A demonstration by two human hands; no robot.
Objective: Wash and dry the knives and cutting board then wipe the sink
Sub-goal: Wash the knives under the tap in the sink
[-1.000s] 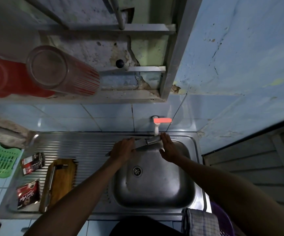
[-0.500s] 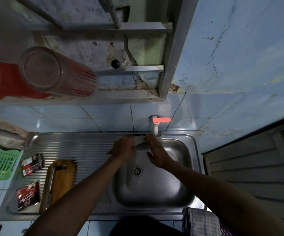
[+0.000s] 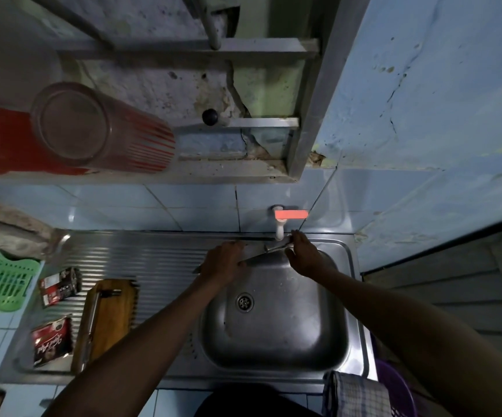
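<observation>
Over the back of the steel sink [image 3: 273, 341], a steel knife [image 3: 255, 253] lies crosswise just below the white tap with a red lever [image 3: 290, 214]. My left hand [image 3: 222, 263] grips the knife around its middle, and one thin end pokes out to the left of that hand. My right hand [image 3: 303, 257] pinches the knife's right end between thumb and fingers, right under the spout. A wooden cutting board [image 3: 114, 320] lies on the ribbed drainboard to the left, with a second knife [image 3: 93, 320] resting along it.
Two dark sachets [image 3: 60, 285] [image 3: 52, 341] lie left of the board, beside a green plastic basket [image 3: 6, 284]. A checked cloth [image 3: 355, 395] hangs over the sink's front right corner next to a purple basket [image 3: 394, 386]. A glass [image 3: 99, 127] stands on the shelf above.
My right hand slid left along the knife toward my left hand, then back out to its right end under the tap. The left hand kept its grip.
</observation>
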